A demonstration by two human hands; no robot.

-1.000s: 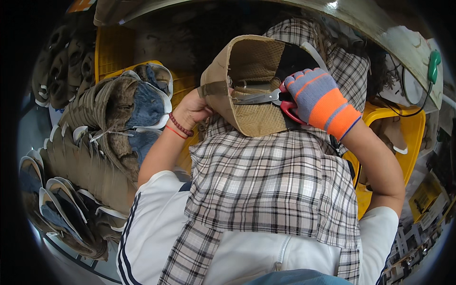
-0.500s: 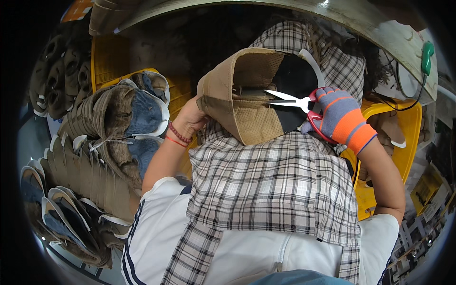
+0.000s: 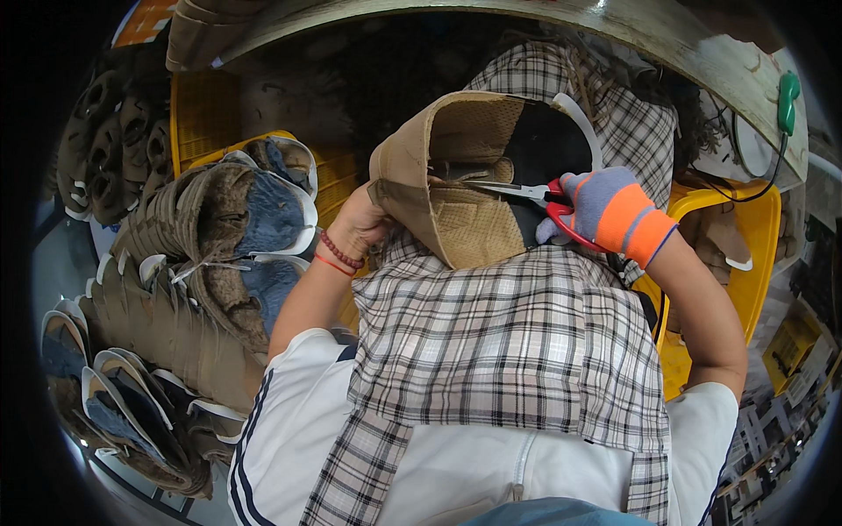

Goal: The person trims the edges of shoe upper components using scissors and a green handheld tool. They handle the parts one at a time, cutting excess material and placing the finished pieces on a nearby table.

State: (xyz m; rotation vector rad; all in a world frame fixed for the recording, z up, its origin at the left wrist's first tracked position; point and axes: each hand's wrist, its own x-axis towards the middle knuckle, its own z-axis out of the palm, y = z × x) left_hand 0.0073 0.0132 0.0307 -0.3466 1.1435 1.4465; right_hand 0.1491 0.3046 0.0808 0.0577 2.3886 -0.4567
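A tan and black shoe upper [image 3: 465, 223], turned so its inside shows, rests over my lap with a white edge strip curling at its right. My left hand [image 3: 362, 217], bare, is closed on the upper's left side; some of its fingers are hidden behind the material. Gripped in my right hand [image 3: 614, 209], which wears a grey and orange glove, are red-handled scissors [image 3: 524, 190]. Their blades lie nearly together and reach into the upper's hollow, by a fold inside it.
Stacked brown uppers with blue linings [image 3: 272, 219] fill the left side. Behind them stands a yellow crate [image 3: 197, 110]. Another yellow crate [image 3: 761, 263] holds brown pieces at the right. A table edge [image 3: 491, 16] curves across the far side, with a green hand tool [image 3: 788, 101] hanging at its right.
The scissors' blades have closed from spread to nearly together and moved left, deeper into the upper. My right hand has shifted slightly left and down with them. My left hand keeps its hold.
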